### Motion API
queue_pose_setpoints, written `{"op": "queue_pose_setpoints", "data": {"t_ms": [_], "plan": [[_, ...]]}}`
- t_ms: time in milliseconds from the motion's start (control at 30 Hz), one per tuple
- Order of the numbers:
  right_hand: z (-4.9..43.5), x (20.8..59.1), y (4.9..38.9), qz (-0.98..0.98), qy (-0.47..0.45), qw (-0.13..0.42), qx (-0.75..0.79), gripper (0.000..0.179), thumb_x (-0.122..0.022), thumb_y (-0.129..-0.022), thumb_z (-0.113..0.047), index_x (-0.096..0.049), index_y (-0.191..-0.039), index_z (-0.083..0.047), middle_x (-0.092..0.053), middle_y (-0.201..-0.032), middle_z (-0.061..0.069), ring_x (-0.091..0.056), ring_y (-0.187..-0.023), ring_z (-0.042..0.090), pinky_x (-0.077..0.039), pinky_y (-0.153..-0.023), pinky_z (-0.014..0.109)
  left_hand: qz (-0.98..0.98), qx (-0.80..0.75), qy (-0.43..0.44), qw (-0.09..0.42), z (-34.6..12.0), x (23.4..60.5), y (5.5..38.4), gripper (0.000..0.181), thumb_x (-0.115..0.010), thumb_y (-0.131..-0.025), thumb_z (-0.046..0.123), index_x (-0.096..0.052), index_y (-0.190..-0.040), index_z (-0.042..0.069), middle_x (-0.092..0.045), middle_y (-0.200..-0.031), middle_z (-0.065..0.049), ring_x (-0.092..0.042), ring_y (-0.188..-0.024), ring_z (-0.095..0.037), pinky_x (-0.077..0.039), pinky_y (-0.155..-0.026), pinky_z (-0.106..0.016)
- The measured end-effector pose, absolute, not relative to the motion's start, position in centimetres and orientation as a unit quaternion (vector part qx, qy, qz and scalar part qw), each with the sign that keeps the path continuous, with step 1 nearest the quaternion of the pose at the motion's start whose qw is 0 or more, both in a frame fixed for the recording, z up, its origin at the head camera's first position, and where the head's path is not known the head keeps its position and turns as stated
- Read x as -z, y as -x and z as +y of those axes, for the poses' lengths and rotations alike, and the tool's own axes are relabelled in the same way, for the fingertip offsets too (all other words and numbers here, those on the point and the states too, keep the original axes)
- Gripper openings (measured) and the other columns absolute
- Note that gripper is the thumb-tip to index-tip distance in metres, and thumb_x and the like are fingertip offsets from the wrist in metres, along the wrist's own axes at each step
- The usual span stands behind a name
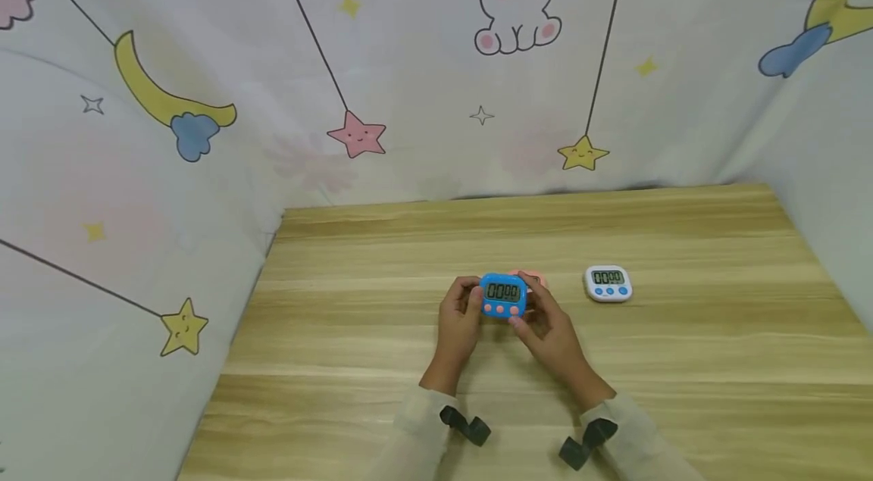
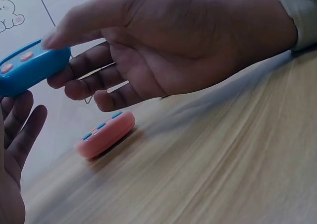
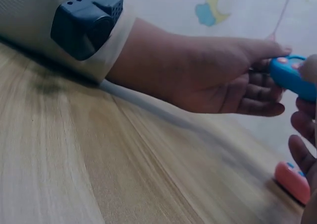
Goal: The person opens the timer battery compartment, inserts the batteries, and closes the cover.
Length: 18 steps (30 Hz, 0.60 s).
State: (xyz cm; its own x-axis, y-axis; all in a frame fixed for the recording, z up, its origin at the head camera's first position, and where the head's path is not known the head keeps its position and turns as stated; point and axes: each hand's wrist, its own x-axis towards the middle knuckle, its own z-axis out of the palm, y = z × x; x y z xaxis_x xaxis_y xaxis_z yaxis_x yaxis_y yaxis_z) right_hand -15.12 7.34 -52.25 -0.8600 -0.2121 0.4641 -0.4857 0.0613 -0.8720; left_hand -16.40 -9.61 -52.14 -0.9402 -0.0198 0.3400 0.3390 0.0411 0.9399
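Observation:
A blue digital timer (image 1: 503,308) with pink buttons is held raised off the table between both hands, its display reading zeros. My left hand (image 1: 458,322) pinches its left side, thumb on the front edge. At the right side, my right hand (image 1: 558,337) grips it with the thumb low near a button and a finger at the upper corner. Below and behind it, a pink timer (image 2: 106,135) with blue buttons lies on the table; the head view shows only its top part. In the right wrist view, part of the pink timer (image 3: 293,182) shows near the right edge.
A white timer (image 1: 608,290) with blue buttons lies on the wood-grain table (image 1: 355,345), right of the hands. Printed cloth (image 1: 423,87) with rabbits, stars and moons hangs behind and along the sides. Dark wrist cameras (image 1: 467,426) are strapped over both sleeves.

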Motion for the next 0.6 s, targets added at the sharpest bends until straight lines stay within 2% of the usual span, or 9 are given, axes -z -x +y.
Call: {"op": "queue_pose_setpoints", "data": {"t_ms": [133, 333, 467, 600], "plan": [[7.3, 52.1, 15.2, -0.735, -0.248, 0.102, -0.623, 0.069, -0.066, -0.084, 0.012, -0.034, -0.145, 0.006, -0.060, -0.114, 0.019, -0.057, -0.094, 0.013, -0.052, -0.074, 0.032, -0.707, 0.683, 0.124, 0.135, -9.6, 52.5, 16.9, 0.023, -0.049, -0.102, 0.008, -0.056, -0.122, -0.003, -0.061, -0.099, -0.005, -0.058, -0.086, -0.011, -0.049, -0.075, -0.026], [7.8, 53.4, 16.1, -0.777, -0.242, 0.131, -0.566, 0.072, -0.071, -0.083, 0.007, -0.036, -0.146, 0.000, -0.065, -0.108, 0.014, -0.060, -0.091, 0.016, -0.053, -0.073, 0.040, -0.725, 0.661, 0.167, 0.099, -10.3, 54.5, 18.4, 0.032, -0.048, -0.103, 0.011, -0.055, -0.134, 0.006, -0.062, -0.119, -0.009, -0.060, -0.105, -0.019, -0.049, -0.090, -0.034], [8.7, 55.3, 16.5, -0.796, -0.241, 0.123, -0.542, 0.076, -0.075, -0.083, -0.002, -0.036, -0.148, -0.008, -0.066, -0.104, 0.005, -0.060, -0.089, 0.012, -0.053, -0.074, 0.035, -0.764, 0.608, 0.210, 0.052, -11.4, 54.7, 18.0, 0.047, -0.061, -0.097, 0.020, -0.048, -0.142, 0.011, -0.061, -0.121, -0.006, -0.060, -0.106, -0.018, -0.051, -0.089, -0.034], [9.3, 55.7, 16.6, -0.796, -0.248, 0.121, -0.539, 0.074, -0.075, -0.086, -0.009, -0.036, -0.149, -0.013, -0.064, -0.106, 0.000, -0.059, -0.089, 0.012, -0.052, -0.075, 0.031, -0.793, 0.558, 0.245, 0.012, -11.8, 54.2, 17.8, 0.071, -0.072, -0.090, 0.029, -0.036, -0.149, 0.014, -0.054, -0.131, -0.002, -0.055, -0.119, -0.017, -0.046, -0.098, -0.034]]}}
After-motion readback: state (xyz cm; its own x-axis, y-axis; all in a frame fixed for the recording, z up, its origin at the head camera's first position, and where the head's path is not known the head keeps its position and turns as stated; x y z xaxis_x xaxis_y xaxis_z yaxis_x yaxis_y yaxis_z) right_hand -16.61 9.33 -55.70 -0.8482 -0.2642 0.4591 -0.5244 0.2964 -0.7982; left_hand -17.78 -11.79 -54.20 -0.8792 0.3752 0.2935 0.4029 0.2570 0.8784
